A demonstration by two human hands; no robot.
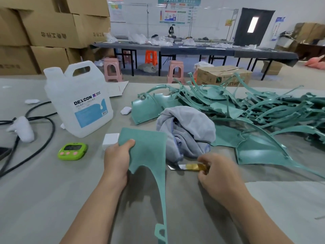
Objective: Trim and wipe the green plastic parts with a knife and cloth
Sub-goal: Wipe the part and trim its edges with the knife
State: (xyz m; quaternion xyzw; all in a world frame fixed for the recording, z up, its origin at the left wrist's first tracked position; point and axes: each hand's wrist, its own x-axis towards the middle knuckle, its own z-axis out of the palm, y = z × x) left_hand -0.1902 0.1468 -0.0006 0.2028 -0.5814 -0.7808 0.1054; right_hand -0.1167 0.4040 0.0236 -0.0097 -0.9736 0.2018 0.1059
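Left grip [117, 160]: part [148, 148]; right grip [218, 173]: knife [184, 167]

Grey-covered worktop [35, 191] up front, and behind it the room opens out. Brown cardboard boxes [52, 29] are stacked high on the left. A long dark table [193, 49] runs across the back, with pink stools [112, 69] and an orange stool [151, 57] by it. The white wall [140, 14] carries posters [177, 13]. At the right, a dark door [253, 26] has a bright narrow window. The floor [290, 76] is pale.
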